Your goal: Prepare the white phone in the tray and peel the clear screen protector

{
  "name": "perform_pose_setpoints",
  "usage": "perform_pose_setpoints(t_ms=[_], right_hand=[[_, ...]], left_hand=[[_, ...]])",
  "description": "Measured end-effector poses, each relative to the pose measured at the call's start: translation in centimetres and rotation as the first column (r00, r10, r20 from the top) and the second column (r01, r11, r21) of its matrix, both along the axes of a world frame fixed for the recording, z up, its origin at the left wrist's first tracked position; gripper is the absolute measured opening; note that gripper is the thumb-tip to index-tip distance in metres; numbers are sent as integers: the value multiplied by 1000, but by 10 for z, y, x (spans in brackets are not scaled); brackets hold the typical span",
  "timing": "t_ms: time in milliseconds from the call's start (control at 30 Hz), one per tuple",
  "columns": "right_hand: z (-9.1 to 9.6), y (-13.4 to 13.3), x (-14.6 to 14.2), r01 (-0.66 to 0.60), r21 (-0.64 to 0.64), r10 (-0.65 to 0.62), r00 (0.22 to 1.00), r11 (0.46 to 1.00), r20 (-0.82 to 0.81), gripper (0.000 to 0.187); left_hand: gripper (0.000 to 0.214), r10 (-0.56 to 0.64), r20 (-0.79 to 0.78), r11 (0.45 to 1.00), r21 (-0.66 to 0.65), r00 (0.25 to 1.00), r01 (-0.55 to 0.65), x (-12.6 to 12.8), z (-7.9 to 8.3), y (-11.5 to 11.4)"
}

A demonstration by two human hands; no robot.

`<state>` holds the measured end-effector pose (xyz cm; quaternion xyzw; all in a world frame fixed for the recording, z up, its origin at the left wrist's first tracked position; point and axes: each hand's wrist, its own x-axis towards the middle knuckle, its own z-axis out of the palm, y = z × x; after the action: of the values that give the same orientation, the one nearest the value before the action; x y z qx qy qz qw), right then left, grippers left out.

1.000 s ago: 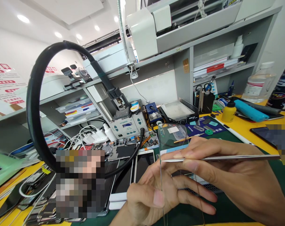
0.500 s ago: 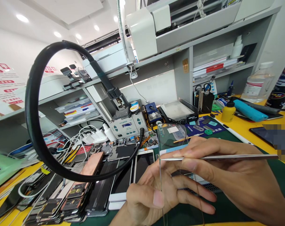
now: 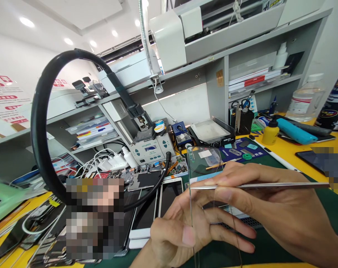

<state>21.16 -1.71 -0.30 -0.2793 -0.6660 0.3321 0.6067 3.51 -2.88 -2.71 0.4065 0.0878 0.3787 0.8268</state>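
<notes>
My left hand [image 3: 185,227] holds a clear glass screen panel [image 3: 205,163] upright by its edges, thumb in front and fingers behind it. My right hand [image 3: 271,208] pinches a pair of thin metal tweezers [image 3: 258,185] held level, the tip touching the panel's left edge near my left fingertips. Both hands are above a dark green mat [image 3: 269,249].
A black hose [image 3: 40,123] loops from a grey soldering station [image 3: 152,147] at the back. Phones and screens [image 3: 146,216] are stacked at the left. Bottles [image 3: 305,98], a yellow bottle [image 3: 271,132], tool holder [image 3: 242,119] and a hot plate [image 3: 212,132] stand behind; shelves rise above.
</notes>
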Motion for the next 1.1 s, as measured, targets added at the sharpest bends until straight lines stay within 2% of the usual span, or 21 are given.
perform_pose_setpoints(t_ms=[200,300,567,800,1100], right_hand=[[5,0,-3,-16,-12,15,995,1000,-100,5],[6,1,-4,-36,9,37,995,999,-97,4],[4,-2,2,92,82,-84,992,992,-95,11],[0,-2,2,82,114,-72,993,990,-92,11],[10,-4,-1,101,234,-79,992,967,-98,21]], left_hand=[[83,-15,-3,1000,7,1000,15,-2,1,-1],[83,-9,-3,1000,18,1000,9,-1,1,-1],[64,79,-10,993,93,997,-78,-1,2,-2],[70,37,-33,994,107,999,-34,0,2,0],[65,21,-4,994,110,1000,-20,1,0,1]])
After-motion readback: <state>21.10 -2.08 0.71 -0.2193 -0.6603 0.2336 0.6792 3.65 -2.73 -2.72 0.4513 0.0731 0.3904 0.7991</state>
